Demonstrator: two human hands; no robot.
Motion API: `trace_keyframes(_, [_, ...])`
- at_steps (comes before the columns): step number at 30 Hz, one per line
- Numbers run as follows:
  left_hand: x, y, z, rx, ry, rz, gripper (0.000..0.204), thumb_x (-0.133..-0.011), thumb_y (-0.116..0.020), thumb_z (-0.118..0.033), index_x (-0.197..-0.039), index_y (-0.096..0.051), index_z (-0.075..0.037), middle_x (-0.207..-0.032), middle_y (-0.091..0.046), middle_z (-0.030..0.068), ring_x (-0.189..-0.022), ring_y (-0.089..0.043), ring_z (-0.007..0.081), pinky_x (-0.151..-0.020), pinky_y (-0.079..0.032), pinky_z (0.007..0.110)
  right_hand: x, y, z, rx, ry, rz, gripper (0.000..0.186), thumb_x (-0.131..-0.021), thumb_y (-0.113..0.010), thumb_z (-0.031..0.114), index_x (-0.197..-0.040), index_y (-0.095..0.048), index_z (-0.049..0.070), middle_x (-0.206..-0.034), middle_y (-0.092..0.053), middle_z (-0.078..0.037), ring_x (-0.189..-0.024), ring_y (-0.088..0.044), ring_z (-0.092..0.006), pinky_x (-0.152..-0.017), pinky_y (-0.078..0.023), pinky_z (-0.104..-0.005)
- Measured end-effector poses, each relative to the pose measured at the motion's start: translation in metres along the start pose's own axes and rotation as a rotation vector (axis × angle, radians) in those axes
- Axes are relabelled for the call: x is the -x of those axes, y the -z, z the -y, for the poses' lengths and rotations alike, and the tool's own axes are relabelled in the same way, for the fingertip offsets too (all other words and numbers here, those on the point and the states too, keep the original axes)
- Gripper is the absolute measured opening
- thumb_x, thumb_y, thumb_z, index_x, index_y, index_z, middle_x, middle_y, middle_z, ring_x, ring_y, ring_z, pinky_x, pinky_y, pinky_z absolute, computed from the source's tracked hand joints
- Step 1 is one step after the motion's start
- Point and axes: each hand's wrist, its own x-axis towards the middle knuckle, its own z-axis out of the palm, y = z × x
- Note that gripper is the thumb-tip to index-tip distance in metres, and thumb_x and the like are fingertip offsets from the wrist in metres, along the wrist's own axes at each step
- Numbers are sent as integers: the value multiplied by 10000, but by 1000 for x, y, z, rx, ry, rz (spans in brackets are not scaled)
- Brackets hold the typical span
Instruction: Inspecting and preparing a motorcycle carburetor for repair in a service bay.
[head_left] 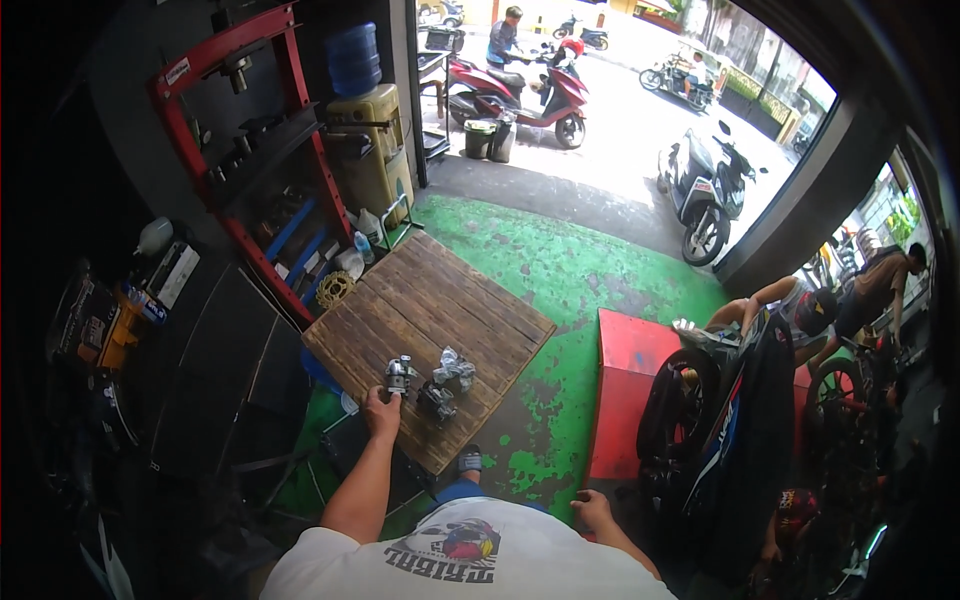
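Wooden tabletop [430, 290] is stretching well past the metal part [399, 374], which is pointing lengthwise away near one edge [332, 366]. Left hand [381, 412] is pinching it; right hand [593, 508] is hanging half-curled, seemingly empty.

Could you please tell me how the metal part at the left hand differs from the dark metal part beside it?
The silvery part is touched by the left hand; the dark part lies untouched on the wooden table. The silvery part looks brighter; the dark part, duller. Both are irregular metal pieces.
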Motion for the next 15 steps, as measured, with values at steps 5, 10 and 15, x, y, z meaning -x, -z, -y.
trace_keyframes(5, [-50,-33,18,-197,0,25,677,-771,-831,-356,-1317,-572,-51,-1277,-566,201,-1206,-523,410,-1079,-388,504,-57,-5,122,322,409,71,406,-829,-752,207,-1201,-701,50,-1080,-731,-190,-1030,-706,-348,-911,-560,-428])
trace_keyframes(10, [-69,-67,61,-188,156,182,976,-690,-902,-384,-1463,-407,-53,-1376,-562,262,-1276,-547,425,-1070,-445,469,-130,-44,263,517,934,219,484,-827,-715,185,-1297,-628,106,-1174,-623,-185,-1116,-626,-388,-932,-534,-454])
trace_keyframes(15, [-73,-83,46,-309,220,113,1017,-697,-892,-398,-1477,-359,-22,-1363,-578,273,-1244,-576,430,-1043,-471,478,-169,-97,384,672,1123,279,704,-816,-653,112,-1488,-492,250,-1403,-515,-153,-1231,-551,-375,-978,-509,-463])
